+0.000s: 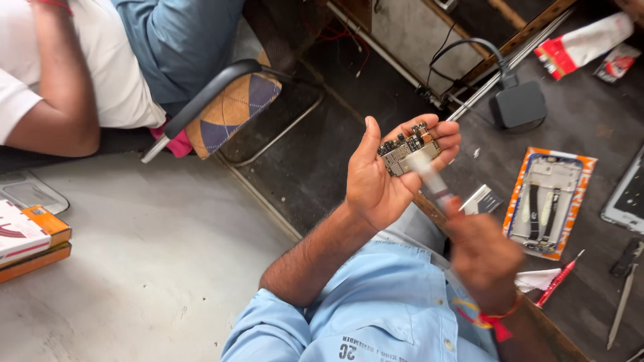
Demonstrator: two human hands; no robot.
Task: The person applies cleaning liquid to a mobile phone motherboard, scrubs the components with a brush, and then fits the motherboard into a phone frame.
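My left hand [376,181] is held palm up above the workbench edge and cradles a small phone circuit board [408,149] across its fingers. My right hand [479,258], blurred by motion and with a red thread at the wrist, grips a slim whitish tool [431,181]. The tool's tip rests on the board. Its exact kind is too blurred to tell.
On the dark workbench [590,121] lie an open phone frame on an orange sheet [551,201], a black pad [520,104], a red pen-like tool [558,278], tweezers [620,305] and a red-white packet [583,41]. Another person [100,60] sits top left. Boxes [27,241] lie at the left.
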